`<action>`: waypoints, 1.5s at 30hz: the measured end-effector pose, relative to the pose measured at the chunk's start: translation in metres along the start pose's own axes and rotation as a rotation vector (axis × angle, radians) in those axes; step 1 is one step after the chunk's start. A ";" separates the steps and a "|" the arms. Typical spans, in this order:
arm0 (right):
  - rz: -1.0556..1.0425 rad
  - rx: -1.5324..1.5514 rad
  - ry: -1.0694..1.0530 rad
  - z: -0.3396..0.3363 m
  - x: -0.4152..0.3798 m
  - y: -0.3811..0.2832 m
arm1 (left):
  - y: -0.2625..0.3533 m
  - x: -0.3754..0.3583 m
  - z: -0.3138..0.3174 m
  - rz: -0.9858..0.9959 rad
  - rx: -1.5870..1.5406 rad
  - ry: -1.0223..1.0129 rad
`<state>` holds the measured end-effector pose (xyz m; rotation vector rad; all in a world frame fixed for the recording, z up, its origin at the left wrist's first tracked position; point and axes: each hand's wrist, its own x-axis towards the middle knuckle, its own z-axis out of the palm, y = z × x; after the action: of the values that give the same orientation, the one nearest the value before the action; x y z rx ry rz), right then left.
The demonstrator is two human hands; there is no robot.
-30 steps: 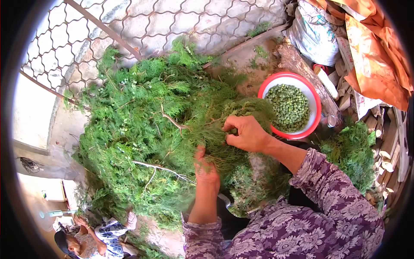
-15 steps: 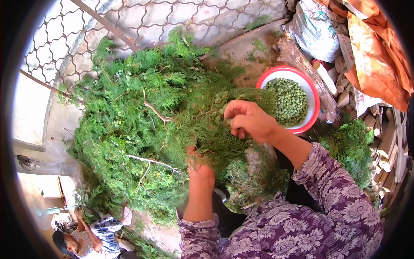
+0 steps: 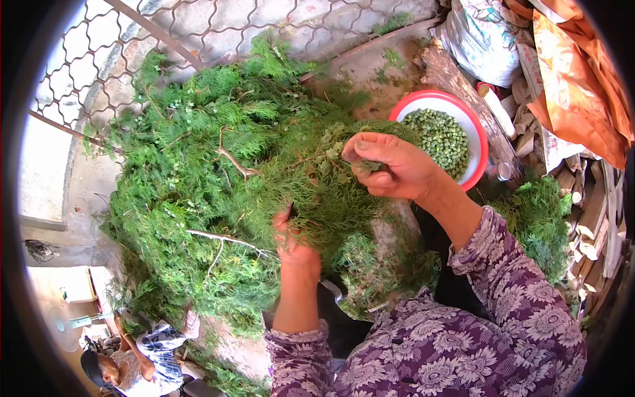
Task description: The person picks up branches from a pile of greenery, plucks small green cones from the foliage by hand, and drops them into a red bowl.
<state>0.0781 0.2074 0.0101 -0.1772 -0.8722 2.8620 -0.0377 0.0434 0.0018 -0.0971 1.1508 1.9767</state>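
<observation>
My left hand is closed round a leafy evergreen branch with flat, feathery green sprays; the sprays hide part of its fingers. Over the upper right of that branch is my right hand, its fingers curled and thumb bent in. Small green bits show in its palm, too small to name surely. Just beyond the right hand stands a white bowl with a red rim, holding many small green cones. Some sprays of the branch reach against the bowl's near side.
A large heap of cut evergreen branches fills the left and middle. Wire mesh runs along the back. A log, a white sack, orange sheeting and split wood line the right. Another person sits lower left.
My right hand has turned to show more of the palm, with green bits now visible in it. My left hand has shifted slightly up and left with the branch.
</observation>
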 end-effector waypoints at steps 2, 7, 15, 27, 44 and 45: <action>0.010 -0.035 0.081 0.005 0.000 0.000 | -0.001 -0.001 0.002 0.017 0.022 -0.039; -0.046 -0.120 0.132 0.003 0.001 0.005 | -0.004 0.008 -0.007 -0.024 -0.073 -0.047; -0.387 -0.983 0.202 0.009 0.001 0.015 | -0.019 0.018 -0.005 -0.173 -0.071 -0.147; -0.469 -1.486 0.111 0.000 0.006 0.034 | -0.022 0.013 0.004 -0.159 0.033 -0.251; -0.426 -1.631 0.071 0.002 0.007 0.049 | -0.025 0.014 0.002 -0.177 0.100 0.022; -0.510 -1.623 0.058 0.001 0.007 0.049 | -0.024 0.013 0.002 -0.164 0.079 0.005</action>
<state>0.0656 0.1680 -0.0174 -0.1375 -2.4405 1.1069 -0.0294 0.0588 -0.0196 -0.1503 1.1840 1.7864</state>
